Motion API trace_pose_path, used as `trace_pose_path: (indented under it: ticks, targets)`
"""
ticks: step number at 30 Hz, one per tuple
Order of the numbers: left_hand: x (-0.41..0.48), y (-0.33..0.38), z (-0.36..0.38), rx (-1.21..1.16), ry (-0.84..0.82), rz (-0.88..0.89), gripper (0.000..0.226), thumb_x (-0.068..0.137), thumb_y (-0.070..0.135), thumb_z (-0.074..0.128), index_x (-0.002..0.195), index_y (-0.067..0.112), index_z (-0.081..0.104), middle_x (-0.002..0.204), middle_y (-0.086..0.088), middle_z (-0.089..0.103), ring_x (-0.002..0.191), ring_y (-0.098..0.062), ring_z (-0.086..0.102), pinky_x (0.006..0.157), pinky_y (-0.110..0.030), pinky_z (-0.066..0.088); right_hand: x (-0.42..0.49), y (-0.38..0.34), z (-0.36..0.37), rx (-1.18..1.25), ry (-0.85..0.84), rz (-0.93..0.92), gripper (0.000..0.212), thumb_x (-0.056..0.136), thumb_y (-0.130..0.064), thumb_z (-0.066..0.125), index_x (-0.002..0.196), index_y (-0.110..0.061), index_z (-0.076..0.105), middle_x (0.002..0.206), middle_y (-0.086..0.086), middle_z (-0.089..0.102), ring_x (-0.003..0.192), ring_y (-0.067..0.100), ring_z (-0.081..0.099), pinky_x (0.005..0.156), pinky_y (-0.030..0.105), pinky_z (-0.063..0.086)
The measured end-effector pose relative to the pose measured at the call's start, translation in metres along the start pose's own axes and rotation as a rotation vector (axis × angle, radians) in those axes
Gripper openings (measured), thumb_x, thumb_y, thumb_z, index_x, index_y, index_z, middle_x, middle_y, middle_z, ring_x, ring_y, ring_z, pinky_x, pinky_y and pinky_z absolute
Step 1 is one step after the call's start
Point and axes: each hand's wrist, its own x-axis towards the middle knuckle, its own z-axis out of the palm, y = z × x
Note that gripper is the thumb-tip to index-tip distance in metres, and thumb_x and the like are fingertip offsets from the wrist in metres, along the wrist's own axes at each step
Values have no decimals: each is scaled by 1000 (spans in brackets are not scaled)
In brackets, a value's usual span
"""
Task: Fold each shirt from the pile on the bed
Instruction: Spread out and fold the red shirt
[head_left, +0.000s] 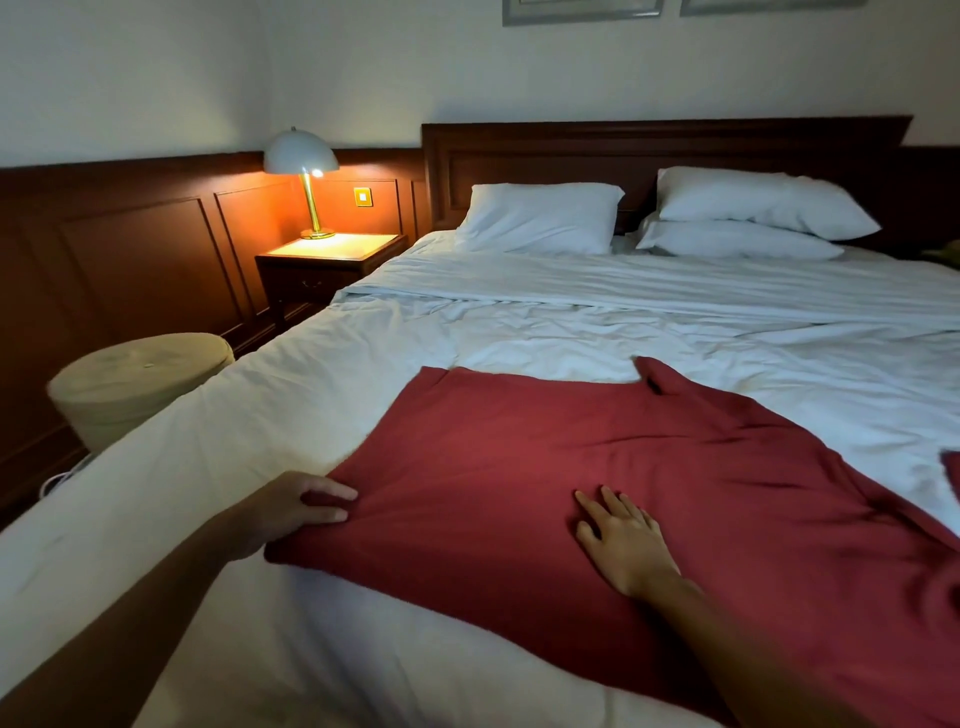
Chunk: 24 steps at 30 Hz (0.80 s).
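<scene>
I see the red shirt (597, 457) spread on the white bed (467, 322), filling my view from 6 to 4 o'clock. The left hand (291, 512), at 7 o'clock, has its fingers curled over the shirt's left edge and grips a fold of cloth. The right hand (623, 540), at 5 o'clock, lies flat on the shirt with fingers straight and slightly spread, holding nothing. White pillows (540, 218) lean against the headboard (675, 145) at 1 o'clock. At 10 o'clock a lit lamp (301, 156) stands on a nightstand (332, 254).
</scene>
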Motion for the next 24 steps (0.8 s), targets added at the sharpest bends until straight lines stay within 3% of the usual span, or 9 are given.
trace_pose_path:
  ticks: [3, 5, 10, 14, 17, 19, 21, 23, 24]
  targets:
    - [-4, 7, -1, 96, -76, -69, 28, 90, 34, 71, 117, 38, 66, 130, 8, 57, 116, -7, 53, 98, -22, 36, -1, 0, -3, -25, -15, -10, 55, 103, -48, 27, 156, -37, 18, 165, 4, 12, 152, 24, 8, 122, 42, 9]
    - [-6, 14, 0, 111, -162, -138, 48, 88, 45, 70, 133, 39, 55, 132, 13, 45, 119, -6, 43, 99, -25, 33, 0, 0, -5, -37, -24, -15, 55, 103, -49, 27, 156, -37, 18, 165, 4, 12, 152, 25, 9, 121, 43, 10]
    - [-7, 9, -7, 203, -315, -163, 85, 75, 21, 87, 145, 41, 42, 155, 3, 32, 134, -21, 36, 93, -29, 48, 0, -2, -6, -71, -54, -27, 59, 101, -58, 22, 156, -39, 14, 165, 5, 10, 152, 27, 8, 122, 45, 9]
    - [-7, 9, -16, 367, -400, -267, 83, 87, 14, 75, 152, 42, 31, 156, -3, 28, 124, -24, 41, 62, -20, 51, -7, -3, -14, -58, -124, -47, 86, 77, -83, 3, 155, -46, 7, 166, 4, 3, 153, 27, 1, 122, 46, 4]
    - [3, 31, -17, 534, -537, -545, 63, 93, 27, 69, 140, 40, 28, 150, -15, 38, 116, -26, 52, 83, -27, 49, -8, -1, -21, -65, -187, -61, 91, 72, -87, 4, 154, -48, 9, 166, 3, 4, 153, 26, 3, 123, 44, 6]
    - [26, 42, -15, 772, -401, -451, 57, 89, 34, 74, 137, 38, 43, 149, -8, 43, 134, -25, 45, 108, -30, 36, -2, 0, -30, -77, -155, -91, 72, 88, -76, 28, 152, -43, 29, 163, 2, 23, 149, 21, 21, 120, 39, 20]
    - [56, 54, -2, 917, -78, -191, 39, 89, 47, 68, 126, 35, 63, 136, -1, 50, 133, -25, 46, 111, -35, 37, 11, 1, -38, -51, -54, -120, 55, 93, -62, 42, 141, -36, 50, 150, -5, 47, 136, 14, 44, 111, 34, 35]
    - [88, 60, 27, 727, 136, 7, 44, 92, 57, 59, 131, 36, 62, 141, -3, 47, 133, -26, 46, 113, -39, 36, 30, 0, -37, -6, -9, -128, 52, 95, -61, 41, 141, -36, 49, 151, -5, 45, 138, 14, 42, 112, 35, 34]
    - [104, 65, 46, 643, 128, 49, 52, 93, 60, 54, 139, 35, 56, 150, -4, 42, 140, -24, 40, 118, -40, 30, 41, -1, -34, -1, -30, -121, 59, 94, -66, 35, 147, -40, 39, 158, -1, 33, 146, 17, 30, 117, 38, 27]
